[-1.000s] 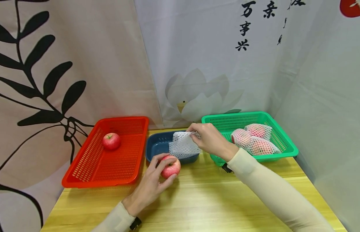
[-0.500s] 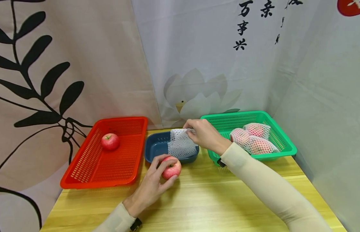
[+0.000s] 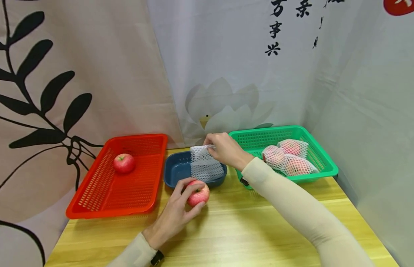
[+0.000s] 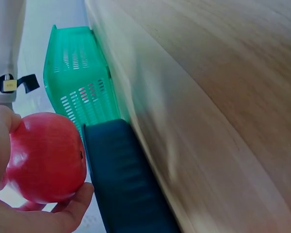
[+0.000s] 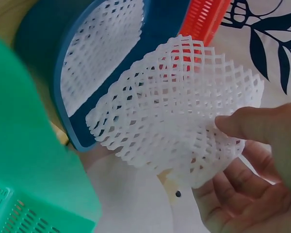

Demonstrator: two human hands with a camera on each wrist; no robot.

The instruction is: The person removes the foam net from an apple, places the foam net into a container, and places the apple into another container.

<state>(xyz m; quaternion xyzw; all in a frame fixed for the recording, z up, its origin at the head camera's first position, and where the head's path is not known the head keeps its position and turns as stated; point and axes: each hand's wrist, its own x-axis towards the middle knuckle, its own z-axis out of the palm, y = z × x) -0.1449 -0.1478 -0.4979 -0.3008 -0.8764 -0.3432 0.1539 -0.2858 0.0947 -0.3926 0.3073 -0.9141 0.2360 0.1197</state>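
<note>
My left hand [image 3: 175, 207] grips a red apple [image 3: 198, 193] over the table, just in front of the blue basin [image 3: 177, 171]. In the left wrist view the same apple [image 4: 47, 158] sits between thumb and fingers. Between thumb and fingers my right hand [image 3: 225, 148] pinches a white foam fruit net [image 5: 174, 107], held flat above the basin. Another white foam net [image 5: 104, 51] lies inside the basin in the right wrist view. Part of the basin is hidden behind the held net.
At the left stands a red basket [image 3: 126, 196] with one bare apple [image 3: 124, 163]. A green basket [image 3: 328, 165] at the right holds several net-wrapped apples [image 3: 274, 155]. A printed curtain [image 3: 166, 74] hangs behind the wooden table [image 3: 253, 237].
My right hand has moved slightly left and up, drawing the net with it over the basin. The left hand keeps its hold on the apple in nearly the same spot.
</note>
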